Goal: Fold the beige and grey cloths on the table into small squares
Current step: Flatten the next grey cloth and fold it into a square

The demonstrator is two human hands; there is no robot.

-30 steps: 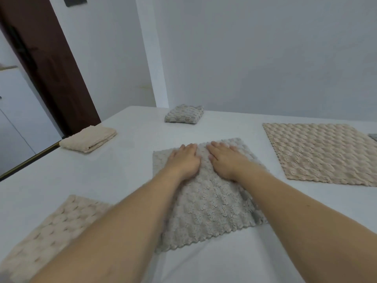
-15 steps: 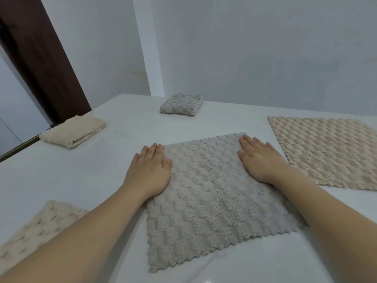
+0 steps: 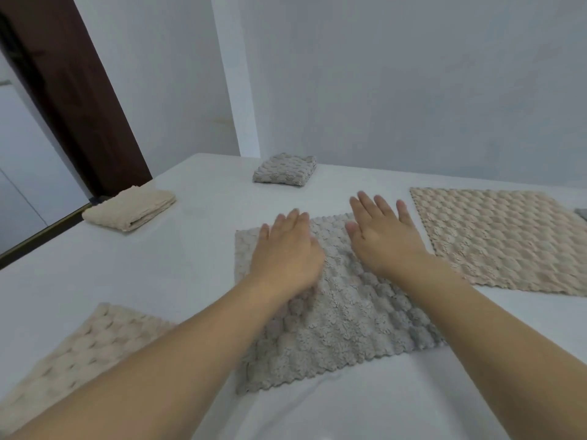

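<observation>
Grey cloth [image 3: 333,306] flat mid-table, between two spread beige ones. Left hand [image 3: 286,255], right hand [image 3: 386,241] both flat, released, on cloth's far half (nothing grasped); far edge nearest fingertips.

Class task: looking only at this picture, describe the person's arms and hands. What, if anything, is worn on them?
Both forearms are bare as far as the frame shows; no sleeves visible. The left hand and right hand wear no gloves, rings, watch or bracelets that can be seen.
</observation>
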